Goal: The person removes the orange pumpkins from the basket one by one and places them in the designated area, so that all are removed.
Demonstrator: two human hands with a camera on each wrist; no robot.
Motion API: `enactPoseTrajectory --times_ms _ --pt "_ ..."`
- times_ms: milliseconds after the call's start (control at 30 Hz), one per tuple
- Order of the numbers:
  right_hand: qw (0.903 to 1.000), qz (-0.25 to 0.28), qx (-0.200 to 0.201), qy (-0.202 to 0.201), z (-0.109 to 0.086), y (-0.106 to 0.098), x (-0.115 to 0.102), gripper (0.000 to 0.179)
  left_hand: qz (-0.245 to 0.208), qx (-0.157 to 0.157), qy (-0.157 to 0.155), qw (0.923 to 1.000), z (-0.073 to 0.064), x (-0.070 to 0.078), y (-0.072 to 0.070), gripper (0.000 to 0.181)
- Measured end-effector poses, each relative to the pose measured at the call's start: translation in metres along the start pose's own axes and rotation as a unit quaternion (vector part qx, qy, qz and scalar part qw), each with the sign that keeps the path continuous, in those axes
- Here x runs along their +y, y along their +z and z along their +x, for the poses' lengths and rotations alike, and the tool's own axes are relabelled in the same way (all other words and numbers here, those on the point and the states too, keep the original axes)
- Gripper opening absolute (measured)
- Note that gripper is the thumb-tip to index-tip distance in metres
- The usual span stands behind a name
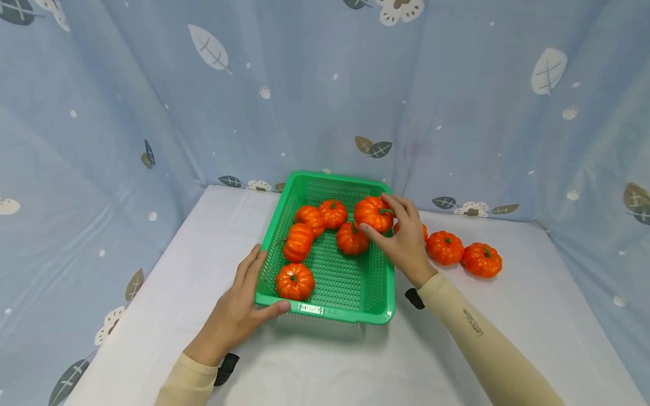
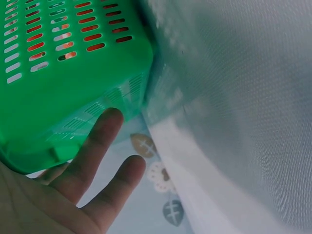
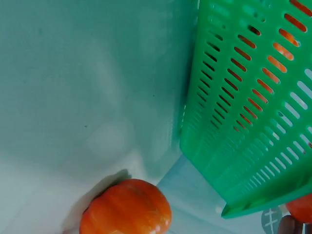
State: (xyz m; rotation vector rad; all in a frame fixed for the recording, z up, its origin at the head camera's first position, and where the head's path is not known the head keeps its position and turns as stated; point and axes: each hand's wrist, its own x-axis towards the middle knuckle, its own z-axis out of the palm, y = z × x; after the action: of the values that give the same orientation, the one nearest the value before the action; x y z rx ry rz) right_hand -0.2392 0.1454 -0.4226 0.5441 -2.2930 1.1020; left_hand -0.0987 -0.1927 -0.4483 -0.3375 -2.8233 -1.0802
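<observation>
A green plastic basket (image 1: 330, 313) with slotted walls stands on the white table, several small orange toy pumpkins (image 1: 295, 281) inside it. My left hand (image 1: 236, 313) rests at its front left corner, thumb on the front rim, fingers along the left side. Straight fingers (image 2: 92, 156) show beside the basket wall in the left wrist view. Over the basket's right side, my right hand (image 1: 403, 239) pinches a pumpkin (image 1: 372, 213) with a green stem between thumb and fingers. Only a bit of that pumpkin (image 3: 301, 208) and some fingertips appear in the right wrist view.
To the right of the basket, a pumpkin (image 1: 444, 248) and another pumpkin (image 1: 482, 260) sit on the white tabletop (image 1: 513, 321). One more is partly hidden behind my right hand. A blue patterned curtain (image 1: 315, 101) hangs around the table's back and sides.
</observation>
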Motion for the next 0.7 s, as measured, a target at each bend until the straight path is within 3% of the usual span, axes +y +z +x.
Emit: enactPoseTrajectory --times_ms 300,500,700 --pt "0.9960 0.050 -0.018 0.072 -0.007 -0.013 -0.006 0.075 0.002 0.004 0.005 1.0000 0.001 0.000 0.000 0.108" --pt "0.9922 0.080 -0.031 0.091 -0.013 -0.028 -0.015 0.073 0.000 0.002 0.004 1.0000 0.001 0.000 0.001 0.108" --pt "0.9926 0.063 -0.026 0.100 -0.021 -0.049 -0.013 0.068 0.000 0.002 0.002 1.0000 0.001 0.001 0.001 0.108"
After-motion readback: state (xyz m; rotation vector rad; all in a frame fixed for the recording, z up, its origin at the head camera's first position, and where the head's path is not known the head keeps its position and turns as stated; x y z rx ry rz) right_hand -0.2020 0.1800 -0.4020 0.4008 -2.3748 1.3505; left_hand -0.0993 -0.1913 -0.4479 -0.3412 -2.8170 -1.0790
